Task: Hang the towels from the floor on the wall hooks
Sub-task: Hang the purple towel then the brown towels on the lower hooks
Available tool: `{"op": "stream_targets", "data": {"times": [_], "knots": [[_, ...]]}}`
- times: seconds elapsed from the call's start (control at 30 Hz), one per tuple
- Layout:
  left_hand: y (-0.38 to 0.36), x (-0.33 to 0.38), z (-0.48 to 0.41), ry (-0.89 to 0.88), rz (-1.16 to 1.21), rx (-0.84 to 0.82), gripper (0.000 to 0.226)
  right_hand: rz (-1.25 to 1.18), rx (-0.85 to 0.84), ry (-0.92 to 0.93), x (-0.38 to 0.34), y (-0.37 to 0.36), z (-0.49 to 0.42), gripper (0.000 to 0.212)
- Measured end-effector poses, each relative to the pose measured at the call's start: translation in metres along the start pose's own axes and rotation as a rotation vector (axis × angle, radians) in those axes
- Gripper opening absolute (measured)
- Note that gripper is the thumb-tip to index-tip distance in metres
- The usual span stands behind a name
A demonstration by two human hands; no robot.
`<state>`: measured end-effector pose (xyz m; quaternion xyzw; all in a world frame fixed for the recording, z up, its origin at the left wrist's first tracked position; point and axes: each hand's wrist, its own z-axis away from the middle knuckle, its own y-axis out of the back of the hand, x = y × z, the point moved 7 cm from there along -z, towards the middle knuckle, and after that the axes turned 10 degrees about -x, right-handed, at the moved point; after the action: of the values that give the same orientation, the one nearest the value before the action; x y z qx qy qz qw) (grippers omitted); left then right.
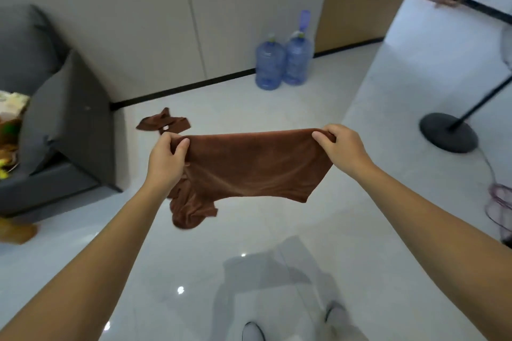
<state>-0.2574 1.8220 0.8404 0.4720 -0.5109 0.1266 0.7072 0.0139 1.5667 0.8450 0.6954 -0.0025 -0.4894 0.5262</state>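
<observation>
A brown towel (255,166) hangs spread out in the air in front of me, above the glossy white floor. My left hand (166,159) pinches its upper left corner, and my right hand (342,147) pinches its upper right corner. A bunched brown part (191,210) droops below my left hand; whether it is the same towel or another one, I cannot tell. A second brown towel (163,123) lies crumpled on the floor farther away, near the sofa's corner. No wall hooks are in view.
A dark grey sofa (69,130) with a cushion stands at the left. Two blue water jugs (282,61) sit against the far wall. A floor fan's black round base (447,135) and cable lie at the right. My feet show at the bottom.
</observation>
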Motion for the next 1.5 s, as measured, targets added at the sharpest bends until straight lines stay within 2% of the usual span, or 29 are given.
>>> {"op": "stream_targets", "data": {"times": [0.2,0.43,0.6,0.77,0.9,1.07,1.23,1.4,1.5], "knots": [[-0.092,0.079,0.015,-0.143,-0.065,-0.174,0.015,0.032,0.146,-0.167,0.073,0.075,0.089,0.025],[-0.222,0.188,0.084,-0.324,-0.118,-0.35,0.016,-0.002,0.291,-0.336,0.168,0.178,0.237,0.019],[-0.315,0.267,0.167,-0.507,-0.114,-0.479,0.018,0.038,0.383,-0.433,0.23,0.253,0.363,0.014],[-0.402,0.342,0.261,-0.623,-0.115,-0.6,0.013,0.163,0.535,-0.453,0.271,0.325,0.493,0.02],[-0.459,0.399,0.336,-0.688,-0.093,-0.701,0.013,0.258,0.637,-0.569,0.315,0.376,0.587,0.023],[-0.517,0.472,0.418,-0.786,-0.063,-0.791,0.018,0.218,0.717,-0.652,0.341,0.433,0.684,0.023],[-0.574,0.522,0.488,-0.765,0.023,-0.864,0.016,0.225,0.825,-0.686,0.359,0.471,0.758,0.019],[-0.653,0.553,0.544,-0.622,0.216,-1.108,0.015,0.171,0.912,-0.698,0.39,0.505,0.805,0.017],[-0.7,0.578,0.568,-0.674,0.228,-1.149,0.008,0.119,0.942,-0.712,0.416,0.53,0.822,0.021]]}}
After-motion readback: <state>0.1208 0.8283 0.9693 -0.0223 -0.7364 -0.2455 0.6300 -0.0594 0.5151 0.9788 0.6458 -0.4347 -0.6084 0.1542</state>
